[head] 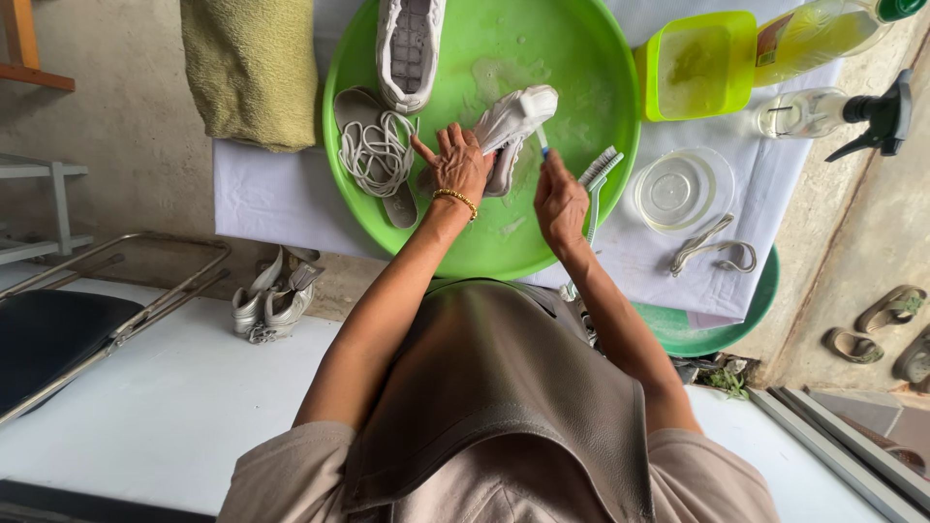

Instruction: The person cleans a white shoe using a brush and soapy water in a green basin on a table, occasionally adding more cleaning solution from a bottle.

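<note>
My left hand, with a gold bracelet on the wrist, presses down on a white sneaker that lies on its side in a wet, round green basin. My right hand is closed around a thin blue-handled brush, whose tip touches the sneaker's side. A second white sneaker lies sole up at the basin's far edge. A bundle of white laces rests on grey insoles at the basin's left. A white and green scrubbing brush lies by my right hand.
The basin sits on a white cloth. An olive towel lies to the left. To the right are a lime container, a bottle of yellow liquid, a spray bottle and a clear dish. A folding chair and shoes are on the left.
</note>
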